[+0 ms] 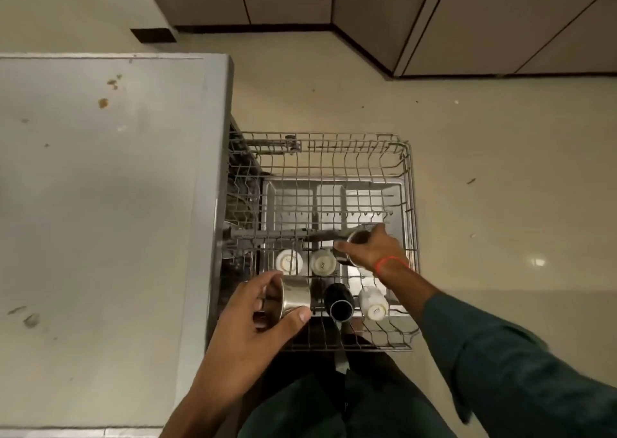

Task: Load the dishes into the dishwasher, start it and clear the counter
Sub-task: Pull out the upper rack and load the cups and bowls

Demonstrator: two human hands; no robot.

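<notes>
The dishwasher's wire rack [409,183] is pulled out over the floor beside the grey counter [100,187]. Upside-down white cups [289,262] [323,262] [373,302] and a black cup [339,302] lying on its side sit in the rack's near rows. My left hand [253,320] grips a steel cup [293,299] tilted on its side over the rack's near left corner. My right hand [374,249] holds another steel cup [354,242] lower in the rack, to the right of the white cups.
The far half of the rack holds nothing, and the open dishwasher door [334,200] shows beneath it. The counter top bears a few stains. Cabinet fronts [467,20] line the far wall, with tiled floor [500,170] to the right. My legs [334,401] stand at the rack's near edge.
</notes>
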